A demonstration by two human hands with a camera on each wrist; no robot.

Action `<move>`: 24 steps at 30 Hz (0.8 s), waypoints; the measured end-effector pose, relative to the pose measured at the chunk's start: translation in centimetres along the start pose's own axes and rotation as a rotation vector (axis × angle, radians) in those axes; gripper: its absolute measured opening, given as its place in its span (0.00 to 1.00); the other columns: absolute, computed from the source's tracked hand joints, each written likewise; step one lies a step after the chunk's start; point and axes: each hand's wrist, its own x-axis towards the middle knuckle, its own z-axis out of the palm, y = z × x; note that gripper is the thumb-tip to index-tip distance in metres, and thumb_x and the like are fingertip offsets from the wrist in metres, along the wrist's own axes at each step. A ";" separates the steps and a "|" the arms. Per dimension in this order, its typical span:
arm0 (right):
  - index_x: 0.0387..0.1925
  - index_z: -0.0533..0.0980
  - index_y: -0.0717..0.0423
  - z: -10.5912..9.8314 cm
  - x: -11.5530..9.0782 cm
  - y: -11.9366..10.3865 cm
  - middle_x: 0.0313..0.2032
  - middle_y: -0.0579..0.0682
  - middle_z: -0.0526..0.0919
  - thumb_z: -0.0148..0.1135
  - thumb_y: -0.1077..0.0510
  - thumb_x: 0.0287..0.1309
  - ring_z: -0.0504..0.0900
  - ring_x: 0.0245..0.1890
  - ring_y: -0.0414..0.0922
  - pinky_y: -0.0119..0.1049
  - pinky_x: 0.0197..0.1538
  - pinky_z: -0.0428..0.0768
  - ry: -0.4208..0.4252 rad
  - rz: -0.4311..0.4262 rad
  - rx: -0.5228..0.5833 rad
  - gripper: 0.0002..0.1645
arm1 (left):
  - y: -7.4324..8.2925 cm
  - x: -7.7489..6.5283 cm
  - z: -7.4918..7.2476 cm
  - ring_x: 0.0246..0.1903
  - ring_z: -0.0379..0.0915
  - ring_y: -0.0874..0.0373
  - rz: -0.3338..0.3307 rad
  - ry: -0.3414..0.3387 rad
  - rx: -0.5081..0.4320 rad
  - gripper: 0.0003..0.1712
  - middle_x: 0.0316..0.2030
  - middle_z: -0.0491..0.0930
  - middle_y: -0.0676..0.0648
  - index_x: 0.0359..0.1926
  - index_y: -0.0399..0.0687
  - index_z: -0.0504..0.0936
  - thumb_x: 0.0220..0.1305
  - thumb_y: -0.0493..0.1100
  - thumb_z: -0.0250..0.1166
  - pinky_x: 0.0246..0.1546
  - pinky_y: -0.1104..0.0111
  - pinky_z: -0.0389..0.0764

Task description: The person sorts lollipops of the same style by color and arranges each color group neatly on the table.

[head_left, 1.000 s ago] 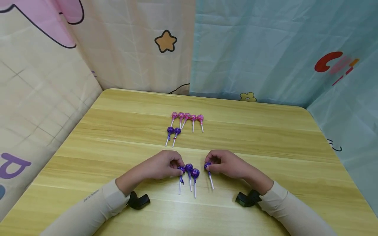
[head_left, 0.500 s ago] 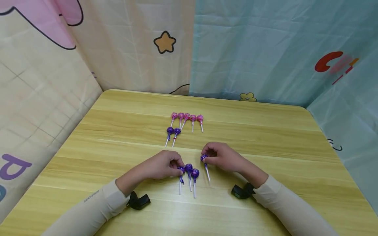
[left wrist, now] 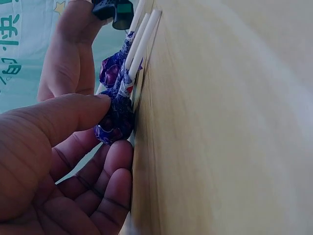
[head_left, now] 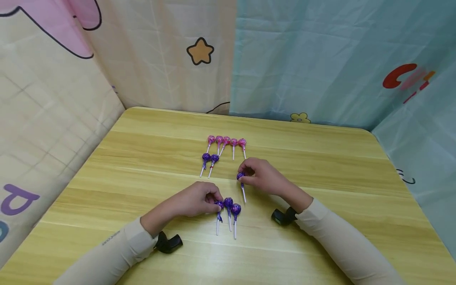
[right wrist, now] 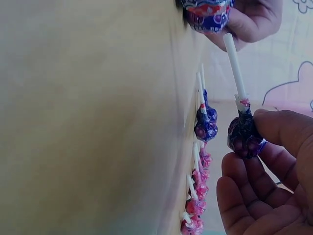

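My right hand (head_left: 261, 176) pinches a purple-wrapped lollipop (right wrist: 244, 137) by its head, between thumb and fingers. In the right wrist view a gap shows between that lollipop and the table. My left hand (head_left: 199, 200) pinches the head of another purple lollipop (left wrist: 115, 122), which lies low against the tabletop. Just right of it on the table are two more purple lollipops, a middle one (head_left: 228, 202) and a right one (head_left: 236, 209), sticks toward me. Farther back lie two purple lollipops (head_left: 214, 158) side by side, left of my right hand.
A row of several pink lollipops (head_left: 226, 141) lies behind the purple pair on the wooden table (head_left: 320, 158). Printed curtains (head_left: 303, 59) stand right behind the table's far edge. A black wrist device (head_left: 169, 243) sits under each forearm.
My right hand has moved away from me and slightly left, carrying its purple lollipop toward the rows at the back. My left hand has stayed in place on its lollipop.
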 end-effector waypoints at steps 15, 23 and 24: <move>0.38 0.79 0.53 0.1 3.6 0.3 0.34 0.45 0.80 0.69 0.58 0.62 0.75 0.33 0.43 0.37 0.37 0.75 0.019 0.039 -0.006 0.06 | 0.1 0.0 0.1 0.29 0.74 0.61 -0.017 -0.001 -0.003 0.05 0.28 0.78 0.55 0.36 0.49 0.83 0.60 0.37 0.71 0.30 0.68 0.77; 0.37 0.79 0.53 0.4 5.8 0.2 0.33 0.46 0.80 0.69 0.57 0.61 0.75 0.34 0.44 0.37 0.39 0.76 0.038 0.067 -0.045 0.06 | 0.2 0.0 0.1 0.28 0.73 0.60 -0.009 0.004 0.001 0.05 0.28 0.78 0.54 0.35 0.47 0.83 0.60 0.36 0.71 0.28 0.69 0.76; 0.37 0.79 0.53 0.5 6.0 0.3 0.33 0.46 0.80 0.69 0.57 0.61 0.75 0.34 0.44 0.37 0.39 0.76 0.037 0.069 -0.048 0.06 | 0.2 0.0 0.1 0.28 0.73 0.60 -0.009 0.003 0.002 0.05 0.28 0.78 0.54 0.35 0.47 0.83 0.60 0.36 0.71 0.28 0.69 0.76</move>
